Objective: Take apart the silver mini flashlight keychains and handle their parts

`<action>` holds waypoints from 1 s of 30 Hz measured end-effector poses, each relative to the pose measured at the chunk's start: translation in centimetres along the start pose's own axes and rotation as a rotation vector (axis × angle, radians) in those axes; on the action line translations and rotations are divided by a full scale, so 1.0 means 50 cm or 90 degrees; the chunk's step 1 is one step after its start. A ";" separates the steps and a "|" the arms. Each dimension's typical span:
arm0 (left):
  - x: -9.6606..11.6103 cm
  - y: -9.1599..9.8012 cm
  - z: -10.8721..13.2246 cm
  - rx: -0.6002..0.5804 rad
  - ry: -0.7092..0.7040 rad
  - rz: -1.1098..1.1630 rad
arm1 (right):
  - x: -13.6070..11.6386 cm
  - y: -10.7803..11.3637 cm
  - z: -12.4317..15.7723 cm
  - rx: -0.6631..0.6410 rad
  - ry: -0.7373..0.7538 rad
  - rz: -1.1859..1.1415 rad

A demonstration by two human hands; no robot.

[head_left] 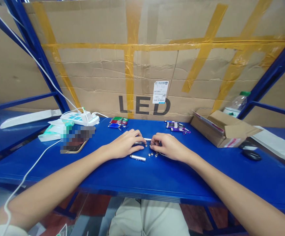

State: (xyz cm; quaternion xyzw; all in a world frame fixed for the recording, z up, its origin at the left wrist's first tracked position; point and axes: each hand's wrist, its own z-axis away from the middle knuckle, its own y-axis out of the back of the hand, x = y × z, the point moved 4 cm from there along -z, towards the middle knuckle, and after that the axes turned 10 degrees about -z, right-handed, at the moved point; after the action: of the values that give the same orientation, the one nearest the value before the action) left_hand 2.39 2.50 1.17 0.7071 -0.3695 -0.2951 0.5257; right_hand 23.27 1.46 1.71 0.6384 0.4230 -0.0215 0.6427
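In the head view, a silver tube [138,158] lies on the blue tabletop [157,182] just on the near side of the left hand [124,144], below its thumb; its long axis runs almost left to right, with the right end tipped slightly toward the person, and the left hand is clearly the nearer one. That hand's grip is curved, thumb and fingertips apart with a narrow silvery piece showing between them, though I cannot tell whether it is held or only lies behind. The right hand [169,146] has a narrow grip, fingertips bunched and pointing down to the tabletop; whether they pinch anything is hidden. Small round metal pieces [152,154] lie right of the tube, near the right fingertips, and another sits in the gap between the two hands. A second silver tube [147,140] shows just beyond that gap, partly covered by the fingers. Farther back are red, green and blue tubes [118,122] on the left and purple and dark tubes [175,126] on the right, both well apart from the near tube. A phone [77,146] lies farther left, an open carton [221,129] farther right. Nothing stands between the left thumb and the near tube; the loose round pieces crowd its right side.
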 end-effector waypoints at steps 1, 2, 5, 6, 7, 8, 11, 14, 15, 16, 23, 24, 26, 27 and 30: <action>-0.002 0.001 0.000 0.006 0.007 0.001 | 0.002 0.001 -0.001 0.010 0.001 0.000; -0.003 0.002 -0.001 0.013 0.015 0.004 | 0.005 0.003 -0.001 0.024 0.001 0.002; -0.006 0.002 -0.002 0.035 0.034 0.020 | 0.018 0.012 -0.003 0.081 0.005 0.028; -0.006 0.001 -0.002 0.037 0.035 0.023 | 0.024 0.015 -0.003 0.099 0.008 0.045; -0.006 0.000 -0.003 0.034 0.033 0.023 | 0.031 0.017 -0.004 0.113 0.010 0.064; -0.005 -0.002 -0.003 0.029 0.031 0.020 | 0.037 0.018 -0.004 0.120 0.012 0.084; -0.005 -0.007 -0.002 0.012 0.025 0.007 | 0.056 0.015 -0.006 0.107 -0.006 0.135; -0.008 -0.007 -0.001 0.010 0.025 -0.002 | 0.068 0.009 -0.008 0.078 -0.033 0.142; -0.009 -0.006 -0.001 0.012 0.026 -0.002 | 0.069 0.008 -0.008 0.074 -0.036 0.137; -0.009 -0.005 -0.001 0.015 0.026 0.000 | 0.071 0.008 -0.008 0.072 -0.038 0.130; -0.007 0.004 0.000 0.022 0.038 0.010 | 0.083 0.012 -0.010 0.098 -0.041 0.123; -0.007 0.005 0.000 0.022 0.042 0.010 | 0.083 0.012 -0.011 0.099 -0.044 0.126; -0.007 0.007 0.000 0.025 0.048 0.010 | 0.083 0.013 -0.012 0.098 -0.070 0.125; -0.007 0.008 0.000 0.028 0.049 0.011 | 0.083 0.014 -0.012 0.100 -0.090 0.119; -0.007 0.014 0.000 0.045 0.057 0.018 | 0.079 0.019 -0.011 0.122 -0.134 0.084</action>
State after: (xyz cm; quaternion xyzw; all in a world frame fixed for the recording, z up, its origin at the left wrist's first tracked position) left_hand 2.06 2.65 1.87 0.7324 -0.3661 -0.2427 0.5203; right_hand 26.05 4.11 0.30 0.7177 0.3062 -0.0864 0.6195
